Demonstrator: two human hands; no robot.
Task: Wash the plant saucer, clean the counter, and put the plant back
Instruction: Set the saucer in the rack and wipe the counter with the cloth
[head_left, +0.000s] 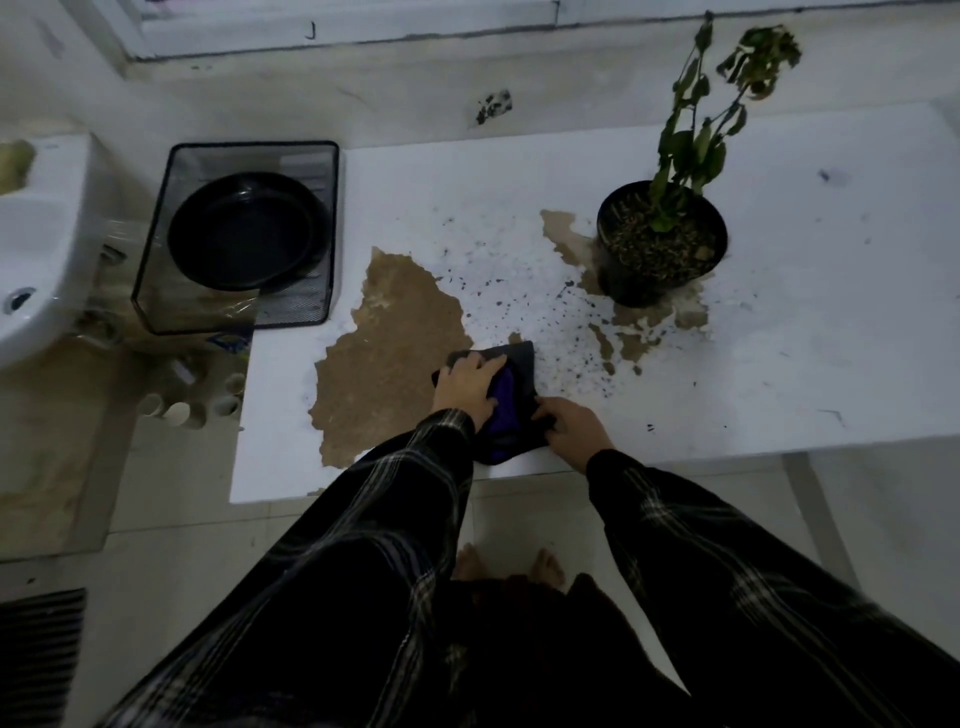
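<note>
A dark grey and purple cloth (511, 400) lies on the white counter (779, 338) near its front edge. My left hand (467, 387) presses flat on the cloth's left part. My right hand (571, 428) pinches the cloth's near right corner. Black soil specks (519, 291) are scattered over the counter's middle. The potted plant (662, 241), wilted and in a black pot, stands at the right on a brown patch. The black saucer (247, 231) sits in a mesh tray (311, 306) at the left.
A white sink (36, 260) is at the far left. Brown patches (389, 353) of worn surface mark the counter. Several cardboard tubes (197, 405) lie below the tray. A window sill runs along the back wall. My bare feet (511, 566) stand on the tiled floor.
</note>
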